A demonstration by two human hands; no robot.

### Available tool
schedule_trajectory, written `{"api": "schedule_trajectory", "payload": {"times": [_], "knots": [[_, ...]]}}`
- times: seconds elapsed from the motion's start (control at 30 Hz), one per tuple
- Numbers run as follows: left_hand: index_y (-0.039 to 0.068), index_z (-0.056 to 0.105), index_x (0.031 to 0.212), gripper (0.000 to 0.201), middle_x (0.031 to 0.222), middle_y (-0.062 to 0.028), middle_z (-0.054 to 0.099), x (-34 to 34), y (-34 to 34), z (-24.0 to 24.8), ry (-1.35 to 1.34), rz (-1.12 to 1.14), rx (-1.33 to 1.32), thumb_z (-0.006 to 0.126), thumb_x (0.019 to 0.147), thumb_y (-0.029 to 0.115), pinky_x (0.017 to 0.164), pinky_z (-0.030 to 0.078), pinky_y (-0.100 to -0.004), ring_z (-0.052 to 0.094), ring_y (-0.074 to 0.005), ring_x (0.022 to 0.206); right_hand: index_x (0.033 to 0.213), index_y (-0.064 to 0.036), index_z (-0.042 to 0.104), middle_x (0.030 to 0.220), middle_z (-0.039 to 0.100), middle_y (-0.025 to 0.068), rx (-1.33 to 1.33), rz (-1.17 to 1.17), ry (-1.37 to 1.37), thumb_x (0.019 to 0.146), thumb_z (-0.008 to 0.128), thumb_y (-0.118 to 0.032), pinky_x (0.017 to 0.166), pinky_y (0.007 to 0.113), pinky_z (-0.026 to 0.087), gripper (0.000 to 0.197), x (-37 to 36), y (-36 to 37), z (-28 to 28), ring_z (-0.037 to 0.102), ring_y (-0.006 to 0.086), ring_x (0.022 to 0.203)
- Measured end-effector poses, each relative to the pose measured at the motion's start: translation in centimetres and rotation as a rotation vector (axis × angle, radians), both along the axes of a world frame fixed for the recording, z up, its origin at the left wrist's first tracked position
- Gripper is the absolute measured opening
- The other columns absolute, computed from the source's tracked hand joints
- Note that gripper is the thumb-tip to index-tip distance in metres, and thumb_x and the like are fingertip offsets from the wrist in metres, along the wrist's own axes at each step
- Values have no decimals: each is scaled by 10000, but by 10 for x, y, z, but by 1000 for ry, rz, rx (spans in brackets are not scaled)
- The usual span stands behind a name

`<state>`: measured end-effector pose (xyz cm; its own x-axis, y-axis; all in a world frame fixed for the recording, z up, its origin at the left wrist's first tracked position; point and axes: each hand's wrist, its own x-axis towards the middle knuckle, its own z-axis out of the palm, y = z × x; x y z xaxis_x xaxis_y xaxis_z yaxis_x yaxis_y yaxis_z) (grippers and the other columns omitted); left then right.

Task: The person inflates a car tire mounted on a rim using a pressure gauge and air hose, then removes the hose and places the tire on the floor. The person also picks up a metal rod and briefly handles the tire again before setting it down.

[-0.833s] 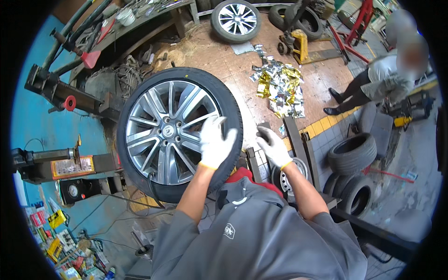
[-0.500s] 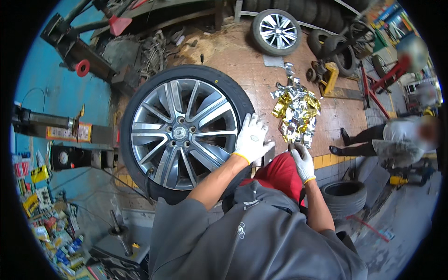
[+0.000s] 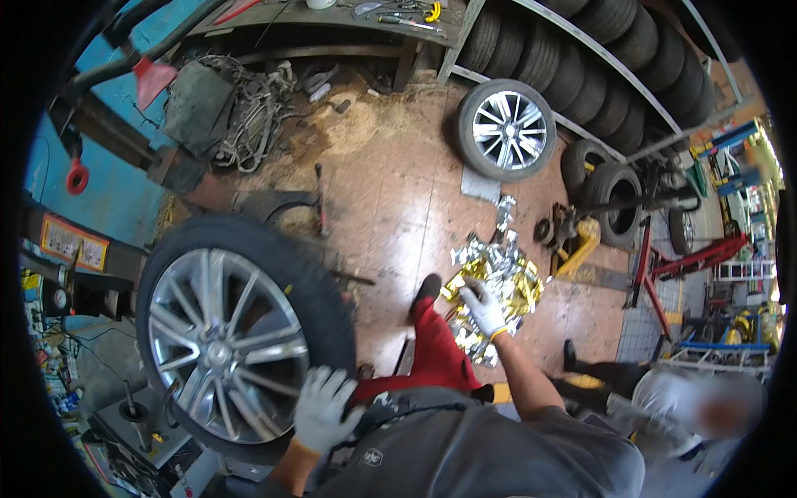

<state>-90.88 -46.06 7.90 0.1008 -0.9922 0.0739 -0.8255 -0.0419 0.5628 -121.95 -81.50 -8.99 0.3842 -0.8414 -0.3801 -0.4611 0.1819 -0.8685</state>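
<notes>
A large wheel (image 3: pixel 217 353) with a silver multi-spoke rim and black tyre (image 3: pixel 320 307) stands tilted at the left. My left hand (image 3: pixel 324 407), in a white work glove, rests open against the tyre's near right side, fingers spread. My right hand (image 3: pixel 483 307), also gloved, is held out over the gold and silver foil strips (image 3: pixel 519 290) on the floor, apart from the wheel. Its fingers are bent together, and anything between them is too small to make out. A thin dark hose (image 3: pixel 170 402) meets the rim's lower left edge.
Another wheel (image 3: pixel 508 129) leans beside a rack of tyres (image 3: pixel 573 75). A yellow jack (image 3: pixel 579 245) and a red metal stand (image 3: pixel 697 257) are at the right. A person (image 3: pixel 656 407) is at the lower right. A long-handled tool (image 3: pixel 321 199) lies on the tiled floor (image 3: pixel 398 207).
The view has swung right and upward. The large wheel now leans more and shows farther left. My left hand has slid to the tyre's near side; my right hand has reached forward.
</notes>
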Motion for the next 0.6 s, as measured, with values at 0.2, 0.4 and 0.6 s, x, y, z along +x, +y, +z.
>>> {"api": "schedule_trajectory", "payload": {"times": [0.2,0.4,0.6], "knots": [[108,700,1246,614,1288,-176,599,-22,-28,14,-201,42,264,844,802,507,1177,425,-729,534,-496,1287,1474,41,669,1280,772,118,89,65,23,1149,700,-255,1036,345,586,441,-29,-151,-14,721,183,1151],[119,700,1279,485,1164,-161,686,-13,-155,42,-262,188,105,854,850,284,977,520,-599,674,-430,1073,1448,51,684,1248,783,161,148,-97,-2,1137,709,-320,1019,343,590,484,-55,-240,-11,741,211,1109],[121,736,1305,347,1256,-153,750,69,-438,-6,-281,305,-203,825,971,152,1027,548,-522,707,-396,1184,1473,39,688,1229,798,129,169,-125,-144,1145,711,-302,937,318,619,474,0,-340,-7,745,161,1021]]}}
